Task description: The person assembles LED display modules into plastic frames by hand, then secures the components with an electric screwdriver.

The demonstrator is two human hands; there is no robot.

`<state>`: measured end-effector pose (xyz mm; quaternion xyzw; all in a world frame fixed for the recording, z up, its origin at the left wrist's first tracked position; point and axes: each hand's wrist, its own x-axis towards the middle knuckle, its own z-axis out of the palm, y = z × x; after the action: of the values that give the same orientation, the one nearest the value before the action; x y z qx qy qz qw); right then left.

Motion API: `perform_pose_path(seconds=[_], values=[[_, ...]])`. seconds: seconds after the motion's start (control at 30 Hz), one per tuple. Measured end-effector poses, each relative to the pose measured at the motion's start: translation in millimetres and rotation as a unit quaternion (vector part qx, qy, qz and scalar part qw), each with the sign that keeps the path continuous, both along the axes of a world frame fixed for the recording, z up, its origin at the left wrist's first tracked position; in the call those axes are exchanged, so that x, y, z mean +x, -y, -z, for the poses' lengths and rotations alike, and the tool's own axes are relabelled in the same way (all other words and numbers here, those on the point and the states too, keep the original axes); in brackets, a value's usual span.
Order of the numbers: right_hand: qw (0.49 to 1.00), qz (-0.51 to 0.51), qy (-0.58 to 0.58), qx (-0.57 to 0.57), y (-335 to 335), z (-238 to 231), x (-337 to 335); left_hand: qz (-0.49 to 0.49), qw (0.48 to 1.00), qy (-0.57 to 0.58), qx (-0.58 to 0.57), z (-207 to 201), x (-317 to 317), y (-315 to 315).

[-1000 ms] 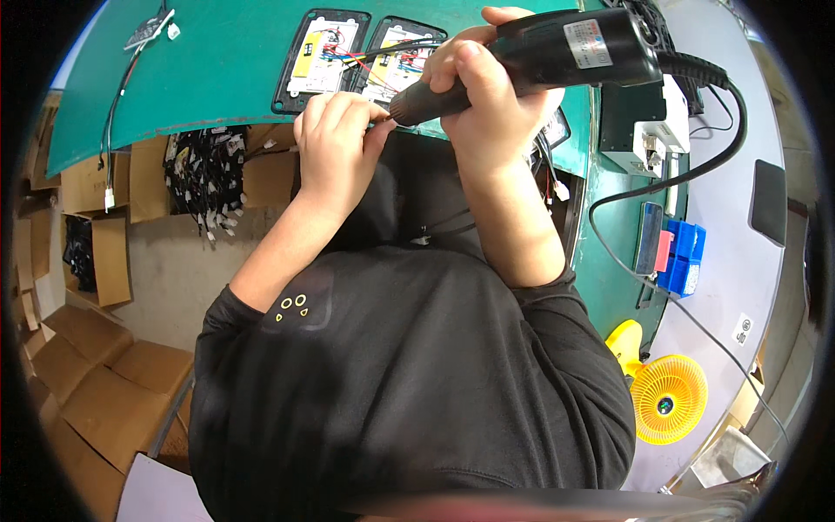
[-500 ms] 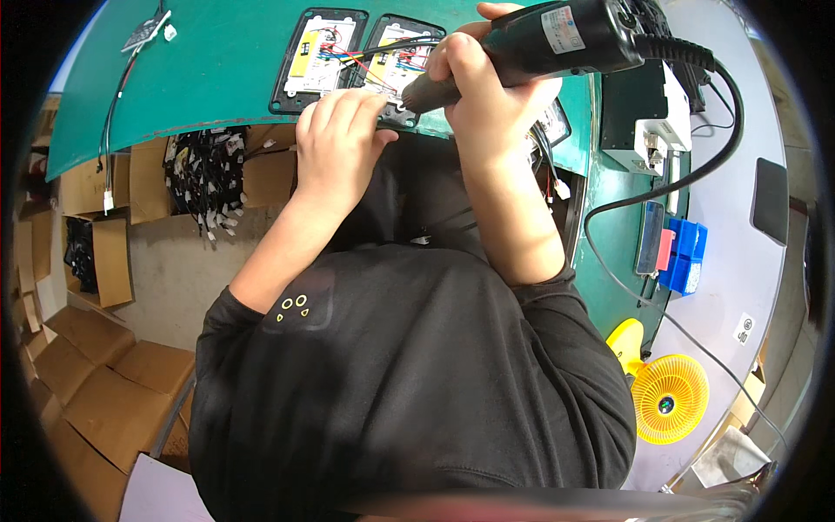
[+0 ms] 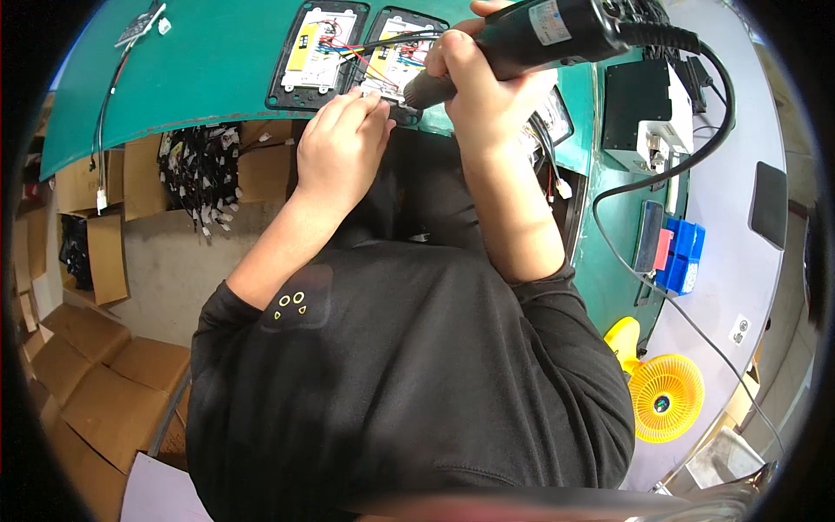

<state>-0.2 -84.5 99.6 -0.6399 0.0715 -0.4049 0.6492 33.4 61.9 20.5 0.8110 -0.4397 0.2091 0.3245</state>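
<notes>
My right hand [image 3: 491, 96] is wrapped round a black corded electric screwdriver [image 3: 535, 39], its ridged nose slanting down to the left. The nose meets the near end of a black panel [image 3: 409, 17] that carries a white board with a yellow part and coloured wires. The bit itself cannot be made out. At the same near edge, close to the nose, my left hand [image 3: 339, 152] has its fingers bent and pressed together; what they pinch is hidden. A similar panel [image 3: 277, 87] with a white board lies just left on the green work surface.
A black power cord [image 3: 731, 113] loops down the right side. Beyond it stand a black-and-white box [image 3: 644, 113], blue bins [image 3: 687, 252] and a yellow fan [image 3: 668, 398]. Bundled wires [image 3: 200, 170] sit in a carton under the table edge; cartons [image 3: 104, 383] lie lower left.
The left fingers have curled in further, with the thumb drawn closer to them. The screwdriver's nose stays at the panel's near end, and the whole view has shifted slightly.
</notes>
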Motion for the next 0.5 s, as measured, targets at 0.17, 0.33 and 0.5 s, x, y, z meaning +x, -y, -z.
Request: perform_pose_path(seconds=[0.17,0.33,0.5], values=[[0.995,-0.025,0.014,-0.099,3,7,7,0.000,1.000,-0.006,0.002,-7,1,3],[0.994,-0.069,-0.017,-0.088,-1,-2,13,-0.002,1.000,0.000,-0.007,-3,2,4],[0.998,0.003,-0.034,-0.059,0,-4,8,-0.011,0.999,0.041,-0.009,1,1,6]])
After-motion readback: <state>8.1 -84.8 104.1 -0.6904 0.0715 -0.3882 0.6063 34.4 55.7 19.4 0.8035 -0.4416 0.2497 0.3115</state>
